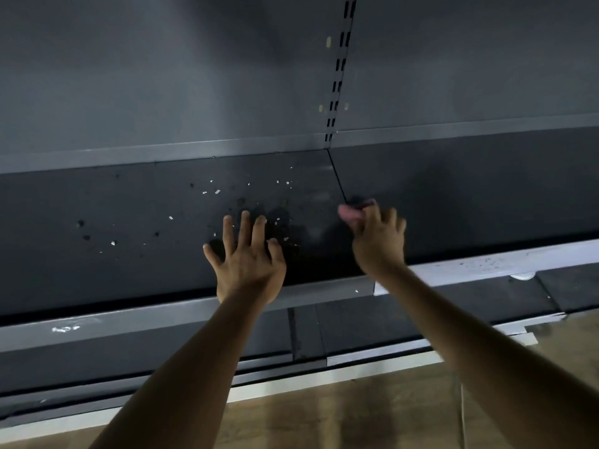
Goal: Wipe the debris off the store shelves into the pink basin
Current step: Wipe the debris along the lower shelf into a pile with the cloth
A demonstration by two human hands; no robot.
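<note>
The debris [217, 191] is spread over the dark shelf [129, 205]: pale flecks are scattered towards the back and left, and a denser patch of small brownish crumbs is seen just beyond the left hand [248, 254]. That hand is laid open over the shelf, its fingers straight and fanned, with nothing held in it. The right hand [377, 238] is blurred; its fingers are curled round a small pink wad [348, 213], probably a cloth, held close to the seam where two shelf boards meet. The pink basin is not in view, so its place cannot be given.

The debris is judged to be very light, dry and loose. It cannot sensibly be gripped piece by piece; it is better gathered by being swept with the wad or a flat palm towards the front lip of the shelf. Fine crumbs are likely to be scattered by a fast stroke, or lost over the edge onto the lower shelf [356, 322] unless the basin is held beneath. The wad looks soft and is best bunched in the fingers and pressed flat.
</note>
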